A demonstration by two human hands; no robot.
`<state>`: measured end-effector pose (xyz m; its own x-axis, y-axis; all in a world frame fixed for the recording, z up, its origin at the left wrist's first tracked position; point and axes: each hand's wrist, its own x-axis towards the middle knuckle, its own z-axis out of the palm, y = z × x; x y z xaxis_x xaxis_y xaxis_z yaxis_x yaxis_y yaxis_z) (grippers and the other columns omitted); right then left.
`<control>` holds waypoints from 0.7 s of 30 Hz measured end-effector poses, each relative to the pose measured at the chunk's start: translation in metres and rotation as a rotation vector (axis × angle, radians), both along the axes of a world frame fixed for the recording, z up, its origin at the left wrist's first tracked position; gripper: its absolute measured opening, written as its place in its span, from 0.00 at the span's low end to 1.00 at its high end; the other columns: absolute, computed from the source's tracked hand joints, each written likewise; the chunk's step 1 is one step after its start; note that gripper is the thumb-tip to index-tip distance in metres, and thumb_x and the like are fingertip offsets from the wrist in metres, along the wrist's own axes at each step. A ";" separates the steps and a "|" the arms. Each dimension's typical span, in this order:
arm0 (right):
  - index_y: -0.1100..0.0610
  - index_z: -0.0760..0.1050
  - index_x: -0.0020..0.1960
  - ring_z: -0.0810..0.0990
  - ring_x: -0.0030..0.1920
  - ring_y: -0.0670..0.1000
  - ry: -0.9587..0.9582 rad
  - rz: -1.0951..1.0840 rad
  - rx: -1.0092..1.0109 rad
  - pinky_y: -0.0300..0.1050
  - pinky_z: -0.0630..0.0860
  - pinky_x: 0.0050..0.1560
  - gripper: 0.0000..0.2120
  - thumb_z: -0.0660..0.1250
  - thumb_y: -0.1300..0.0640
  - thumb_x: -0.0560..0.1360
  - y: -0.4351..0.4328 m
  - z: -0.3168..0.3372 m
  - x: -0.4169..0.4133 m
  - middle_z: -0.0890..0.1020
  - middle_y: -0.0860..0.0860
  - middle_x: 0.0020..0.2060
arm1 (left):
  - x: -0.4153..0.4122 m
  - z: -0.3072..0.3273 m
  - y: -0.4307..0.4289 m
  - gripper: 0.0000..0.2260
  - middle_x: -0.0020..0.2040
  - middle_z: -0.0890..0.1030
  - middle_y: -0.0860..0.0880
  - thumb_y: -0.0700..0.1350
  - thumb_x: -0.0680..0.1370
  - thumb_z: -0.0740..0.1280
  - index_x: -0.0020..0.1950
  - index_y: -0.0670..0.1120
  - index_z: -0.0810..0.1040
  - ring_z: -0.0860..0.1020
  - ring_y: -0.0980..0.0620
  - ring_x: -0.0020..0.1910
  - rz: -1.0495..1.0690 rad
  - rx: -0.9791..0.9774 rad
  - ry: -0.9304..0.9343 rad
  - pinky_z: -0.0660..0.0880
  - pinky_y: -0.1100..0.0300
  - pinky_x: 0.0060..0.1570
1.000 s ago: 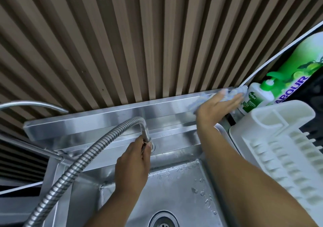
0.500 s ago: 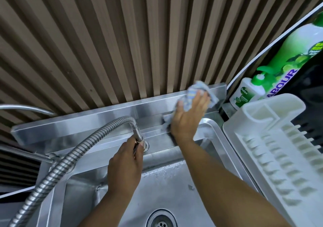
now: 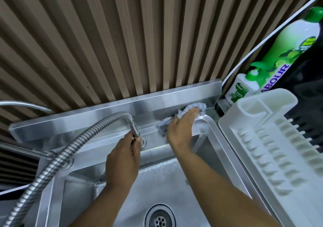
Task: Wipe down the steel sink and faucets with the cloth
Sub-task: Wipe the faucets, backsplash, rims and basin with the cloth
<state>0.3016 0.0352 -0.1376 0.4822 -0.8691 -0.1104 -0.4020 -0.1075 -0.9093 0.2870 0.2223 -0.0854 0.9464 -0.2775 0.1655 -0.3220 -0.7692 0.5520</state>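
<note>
Now the right hand [image 3: 180, 130] presses the cloth [image 3: 195, 107], fingers flat together, on the back ledge of the sink [image 3: 157, 188], at one o'clock. The left hand [image 3: 122, 158] grips the bendy faucet [image 3: 134, 128]. A wide swipe (too fast) could knock the Dettol soap bottle [image 3: 238, 91].

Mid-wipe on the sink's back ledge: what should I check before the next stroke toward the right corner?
1. Cloth pressed under the right hand on the sink ledge: ok.
2. Left hand grips the flexible faucet at its base, apart from the cloth: ok.
3. Soap bottle stands past the corner, not touching the cloth: ok.
4. Dish rack beside the sink, outside the wiping path: ok.
5. Basin back wall dry: not ok, droplets show.
6. Ledge clean: cannot tell.
</note>
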 end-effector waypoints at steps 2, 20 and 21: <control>0.75 0.44 0.77 0.48 0.78 0.67 0.100 -0.094 -0.086 0.48 0.30 0.75 0.33 0.38 0.54 0.78 -0.017 -0.002 0.000 0.49 0.71 0.77 | 0.000 0.000 -0.001 0.07 0.44 0.82 0.52 0.51 0.82 0.61 0.54 0.52 0.77 0.80 0.43 0.45 -0.004 0.005 0.009 0.69 0.56 0.38; 0.59 0.78 0.65 0.78 0.65 0.59 0.235 0.860 -0.992 0.52 0.77 0.63 0.24 0.73 0.57 0.69 0.021 -0.006 -0.068 0.80 0.58 0.65 | 0.007 -0.003 0.002 0.08 0.45 0.83 0.48 0.51 0.82 0.61 0.56 0.49 0.76 0.79 0.38 0.46 -0.062 0.035 -0.023 0.73 0.50 0.41; 0.58 0.79 0.64 0.79 0.64 0.59 0.191 0.923 -0.973 0.53 0.79 0.58 0.25 0.75 0.60 0.67 0.020 -0.002 -0.076 0.80 0.57 0.64 | 0.007 -0.002 0.002 0.09 0.45 0.83 0.48 0.51 0.82 0.61 0.56 0.49 0.76 0.79 0.38 0.47 -0.064 0.046 -0.013 0.73 0.50 0.42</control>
<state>0.2253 0.0556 -0.1401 0.9735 -0.0027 0.2288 0.0559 -0.9668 -0.2493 0.2941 0.2240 -0.0876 0.9244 -0.3446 0.1633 -0.3780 -0.7711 0.5124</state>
